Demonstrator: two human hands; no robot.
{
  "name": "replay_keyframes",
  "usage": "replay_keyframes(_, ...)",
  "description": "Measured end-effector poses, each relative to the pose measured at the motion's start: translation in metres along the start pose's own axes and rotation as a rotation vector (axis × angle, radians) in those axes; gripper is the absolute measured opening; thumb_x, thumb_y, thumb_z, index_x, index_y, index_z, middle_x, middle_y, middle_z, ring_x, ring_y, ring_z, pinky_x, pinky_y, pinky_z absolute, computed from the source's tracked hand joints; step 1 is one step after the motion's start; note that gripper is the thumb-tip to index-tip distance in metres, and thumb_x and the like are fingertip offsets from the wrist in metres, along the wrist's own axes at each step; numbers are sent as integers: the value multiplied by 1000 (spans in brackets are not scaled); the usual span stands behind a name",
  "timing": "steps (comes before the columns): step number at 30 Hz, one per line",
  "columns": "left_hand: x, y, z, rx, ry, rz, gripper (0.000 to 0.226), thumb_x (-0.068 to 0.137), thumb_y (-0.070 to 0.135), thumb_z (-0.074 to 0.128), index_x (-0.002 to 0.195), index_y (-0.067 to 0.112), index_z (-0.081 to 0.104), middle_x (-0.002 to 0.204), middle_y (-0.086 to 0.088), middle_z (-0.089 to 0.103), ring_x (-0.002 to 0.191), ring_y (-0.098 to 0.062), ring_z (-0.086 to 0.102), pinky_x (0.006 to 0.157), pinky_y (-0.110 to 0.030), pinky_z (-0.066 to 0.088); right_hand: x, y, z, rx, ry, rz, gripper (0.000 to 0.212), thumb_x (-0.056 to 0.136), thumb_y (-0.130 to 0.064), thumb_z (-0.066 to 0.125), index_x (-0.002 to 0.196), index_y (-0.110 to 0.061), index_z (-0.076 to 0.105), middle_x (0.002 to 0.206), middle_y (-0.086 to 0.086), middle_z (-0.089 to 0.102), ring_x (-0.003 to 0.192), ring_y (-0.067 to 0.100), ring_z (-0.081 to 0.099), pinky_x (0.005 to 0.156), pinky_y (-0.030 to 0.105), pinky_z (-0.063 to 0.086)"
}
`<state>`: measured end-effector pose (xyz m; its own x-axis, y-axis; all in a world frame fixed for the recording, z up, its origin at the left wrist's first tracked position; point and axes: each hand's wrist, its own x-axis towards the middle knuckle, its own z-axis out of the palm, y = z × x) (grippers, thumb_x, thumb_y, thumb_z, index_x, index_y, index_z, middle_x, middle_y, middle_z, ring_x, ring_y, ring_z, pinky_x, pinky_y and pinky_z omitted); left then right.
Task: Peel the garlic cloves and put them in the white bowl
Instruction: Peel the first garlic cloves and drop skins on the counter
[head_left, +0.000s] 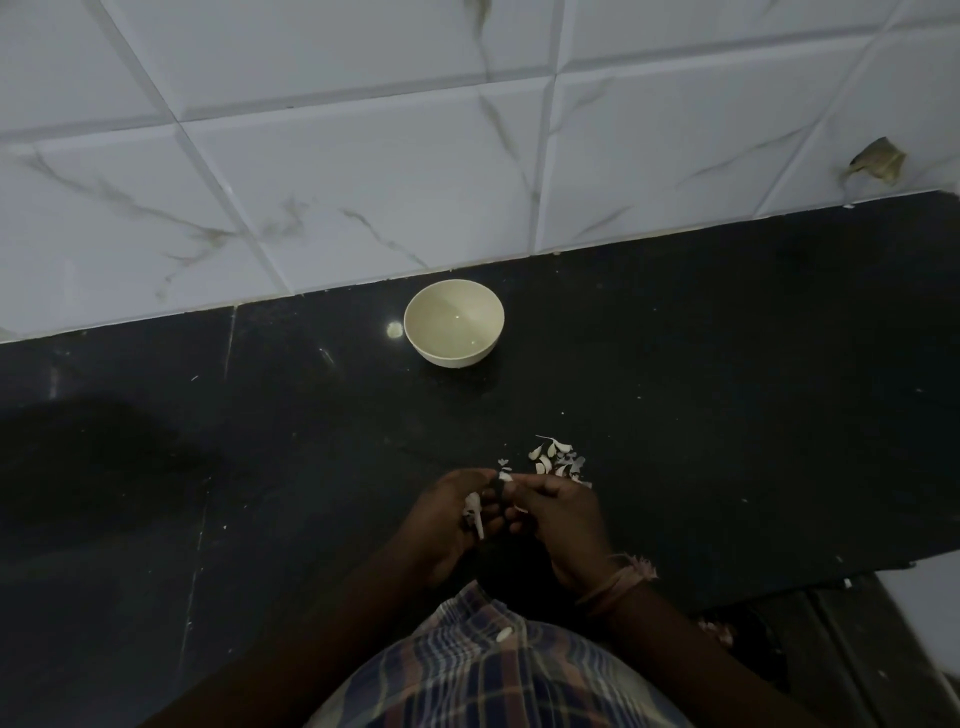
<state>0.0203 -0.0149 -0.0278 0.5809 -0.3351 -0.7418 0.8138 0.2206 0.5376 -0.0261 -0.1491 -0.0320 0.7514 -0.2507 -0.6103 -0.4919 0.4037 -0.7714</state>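
Observation:
The white bowl (453, 323) stands empty on the black counter (675, 364) near the tiled wall. My left hand (447, 519) holds pale garlic pieces (474, 512) in its curled fingers. My right hand (558, 519) meets it at the fingertips, and together they pinch a small white garlic clove (505, 477). Both hands hover low over the counter, well in front of the bowl. A heap of garlic skins (558, 461) lies just beyond my right hand.
A marbled white tile wall (363, 156) rises behind the counter. The counter's right end drops off at a step (852, 582). A checked cloth (483, 670) covers my lap, with one pale scrap (504, 633) on it.

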Motion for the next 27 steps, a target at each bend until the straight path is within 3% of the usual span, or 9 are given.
replay_keyframes(5,10,-2,1,41,86,7,22,100,7,53,118,0,64,102,-17,62,87,-26,64,78,-36,59,15,-7,-17,-33,224,-47,7,90,-8,73,94,-3,74,78,13,73,64,18,66,58,29,56)
replay_keyframes(9,7,3,2,23,80,-7,45,91,-13,30,123,-3,60,118,-21,62,103,-31,65,80,-35,57,30,-11,-34,-60,330,-56,6,92,-5,70,93,0,73,77,14,71,62,19,66,59,30,56)
replay_keyframes(13,7,5,3,5,77,-11,48,93,-14,28,130,-4,56,125,-24,61,110,-33,65,81,-35,56,32,-11,-30,2,307,-21,11,93,6,61,89,6,71,72,15,70,59,20,67,57,26,58)
replay_keyframes(20,5,5,-2,59,83,21,36,101,-11,39,125,4,61,122,-19,67,110,-27,69,83,-34,59,20,-7,-30,63,356,-82,10,99,-2,59,101,-2,68,88,17,73,68,22,70,54,22,59)
replay_keyframes(23,4,0,-4,28,93,39,28,101,-5,49,124,4,62,119,-18,71,107,-25,71,75,-31,60,13,5,-33,-93,387,-186,12,101,-6,56,101,-6,68,90,13,73,72,19,72,59,22,59)
replay_keyframes(27,1,-4,-7,30,107,97,25,99,0,57,122,5,65,116,-15,73,99,-21,70,72,-27,59,2,23,-20,-347,181,-216,14,101,-12,58,109,-11,70,98,6,74,82,13,72,74,26,60)
